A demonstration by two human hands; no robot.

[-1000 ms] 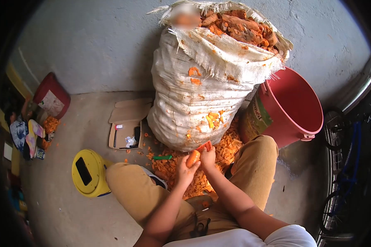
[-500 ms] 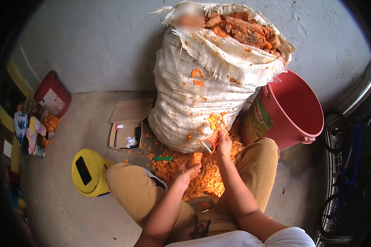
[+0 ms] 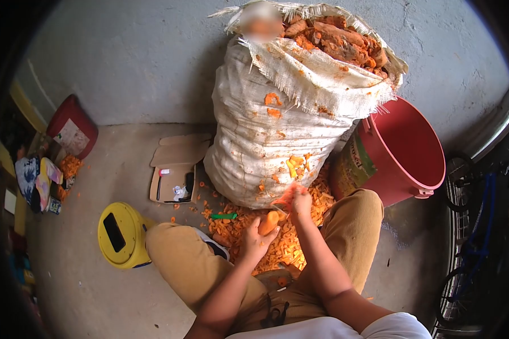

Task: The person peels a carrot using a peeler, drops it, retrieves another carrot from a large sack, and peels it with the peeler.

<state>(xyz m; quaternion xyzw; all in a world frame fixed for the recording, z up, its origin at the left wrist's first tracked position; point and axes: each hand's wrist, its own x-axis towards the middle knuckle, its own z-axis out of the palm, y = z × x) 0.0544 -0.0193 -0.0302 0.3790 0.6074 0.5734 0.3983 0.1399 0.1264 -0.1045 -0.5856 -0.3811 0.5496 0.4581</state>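
Note:
My left hand is wrapped round a peeled orange carrot, its rounded end pointing up and away from me. Just right of it, my right hand grips a red-orange peeler, blurred by motion, its blade side toward the carrot. Below both hands, between my legs, lies a heap of orange peelings. A green strip-like object rests at the heap's left edge. Directly ahead stands a white woven sack with peel scraps stuck to it, full of dirty carrots at its open top.
A large red bucket leans right of the sack. At left are an open cardboard box with small items, a yellow lidded bucket with a dark phone on top, and a red container. A bicycle stands far right.
My right hand and the peeler have moved down and nearer the left hand. The carrot has turned slightly and sits more upright in my left hand.

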